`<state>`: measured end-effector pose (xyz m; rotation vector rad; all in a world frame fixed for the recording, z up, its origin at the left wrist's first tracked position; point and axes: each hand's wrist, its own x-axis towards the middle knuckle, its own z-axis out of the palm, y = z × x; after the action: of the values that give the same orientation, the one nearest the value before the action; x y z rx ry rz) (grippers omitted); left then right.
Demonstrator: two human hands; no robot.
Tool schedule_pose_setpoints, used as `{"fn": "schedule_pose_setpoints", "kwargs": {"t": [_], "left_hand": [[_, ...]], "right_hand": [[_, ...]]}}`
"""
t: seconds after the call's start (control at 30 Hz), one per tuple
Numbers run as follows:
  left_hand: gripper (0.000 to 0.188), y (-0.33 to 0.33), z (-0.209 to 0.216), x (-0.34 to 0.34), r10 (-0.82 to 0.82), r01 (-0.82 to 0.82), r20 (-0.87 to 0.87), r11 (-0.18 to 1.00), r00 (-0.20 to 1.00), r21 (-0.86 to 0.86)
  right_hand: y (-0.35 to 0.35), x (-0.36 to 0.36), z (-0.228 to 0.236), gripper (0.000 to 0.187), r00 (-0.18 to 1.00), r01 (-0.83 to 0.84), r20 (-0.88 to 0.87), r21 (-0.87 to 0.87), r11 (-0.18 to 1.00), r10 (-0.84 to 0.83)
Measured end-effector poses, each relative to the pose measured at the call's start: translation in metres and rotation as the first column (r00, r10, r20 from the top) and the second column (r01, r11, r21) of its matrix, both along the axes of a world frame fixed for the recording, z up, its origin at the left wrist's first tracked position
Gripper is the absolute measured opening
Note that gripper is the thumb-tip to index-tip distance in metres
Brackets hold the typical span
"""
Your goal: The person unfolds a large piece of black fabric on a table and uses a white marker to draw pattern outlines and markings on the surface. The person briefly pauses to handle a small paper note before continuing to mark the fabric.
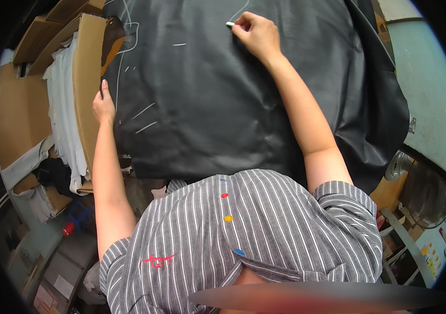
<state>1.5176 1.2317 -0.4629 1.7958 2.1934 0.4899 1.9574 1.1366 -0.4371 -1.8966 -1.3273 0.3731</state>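
Note:
A large black leather sheet [207, 104] is spread in front of me, its right side hanging in folds. Thin white outlines and several short white strokes mark its left part, and a faint curved line runs at the top. My right hand [258, 35] is closed in a pinch on a small piece of white chalk [230, 24], its tip at the leather near the lower end of that curve. At the sheet's left edge, my left hand [104, 104] grips the border with the thumb pointing away from me; its other fingers are partly hidden.
Left of the sheet stands a cardboard box [89, 78] with white sheets of material [65, 104] packed beside it. A pale green surface [424, 89] lies to the right. Below it are a round metal lamp-like object [398, 166] and a metal frame [406, 240].

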Motion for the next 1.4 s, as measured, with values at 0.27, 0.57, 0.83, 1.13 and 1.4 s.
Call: {"fn": "schedule_pose_setpoints", "kwargs": {"t": [0.27, 0.57, 0.83, 1.13, 1.4], "left_hand": [[0.075, -0.003, 0.003, 0.004, -0.035, 0.037, 0.057, 0.998, 0.998, -0.049], [0.071, -0.014, 0.012, 0.010, -0.043, 0.042, 0.055, 0.999, 0.998, 0.032], [0.070, -0.006, 0.011, 0.012, -0.027, 0.027, 0.037, 1.000, 0.999, -0.010], [0.067, -0.011, 0.012, 0.009, -0.041, 0.040, 0.040, 0.999, 0.998, 0.027], [0.068, -0.010, 0.001, 0.001, -0.069, 0.066, 0.053, 0.996, 0.996, 0.060]], "right_hand": [[-0.084, 0.013, 0.018, 0.013, 0.997, 0.053, -0.052, -0.037, 0.998, -0.055], [-0.146, 0.067, 0.032, 0.012, 0.875, -0.019, -0.482, -0.138, 0.990, -0.050], [0.029, 0.210, -0.004, 0.018, 0.851, 0.344, -0.497, 0.281, 0.896, -0.171], [0.158, 0.264, -0.039, 0.017, 0.895, 0.445, -0.111, 0.179, 0.877, -0.431], [0.108, 0.250, -0.028, 0.022, 0.941, 0.325, 0.089, 0.023, 0.945, -0.326]]}}
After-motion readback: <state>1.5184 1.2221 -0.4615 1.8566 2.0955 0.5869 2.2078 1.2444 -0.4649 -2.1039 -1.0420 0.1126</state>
